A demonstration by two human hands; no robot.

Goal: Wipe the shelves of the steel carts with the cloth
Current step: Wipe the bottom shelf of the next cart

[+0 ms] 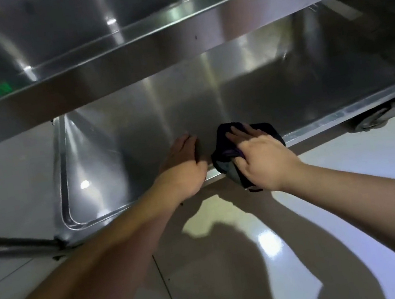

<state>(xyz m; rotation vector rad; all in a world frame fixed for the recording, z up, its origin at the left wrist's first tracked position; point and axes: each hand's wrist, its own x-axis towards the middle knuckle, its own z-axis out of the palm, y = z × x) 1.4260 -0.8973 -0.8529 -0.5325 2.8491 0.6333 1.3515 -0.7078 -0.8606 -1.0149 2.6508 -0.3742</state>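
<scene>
Flattened on the dark cloth (246,142), the grip of the right hand (260,155) was seen with its fingers straight and laid close together, pointing away from the person toward the back of the cart, while the thumb was tucked against a fold of the cloth at the shelf's near rim. The cloth was bunched beneath that palm, partly on the bottom shelf (136,122) of the steel cart and partly draped over the front edge below the wrist; its long axis ran roughly from the near edge inward, along the line of the fingers. A purple stripe and a grey patch could be made out on the folded part nearest the thumb. No writing or label could be read on it.

Just to the left of that grip, apart from the cloth, the left hand (184,162) was rested on the same shelf by its front rim, fingers relaxed and slightly bent, nothing held. Above both hands the upper shelf (127,62) crossed the view. Far to the right of the grip, a caster wheel (373,118) was visible on the tiled floor (308,248).
</scene>
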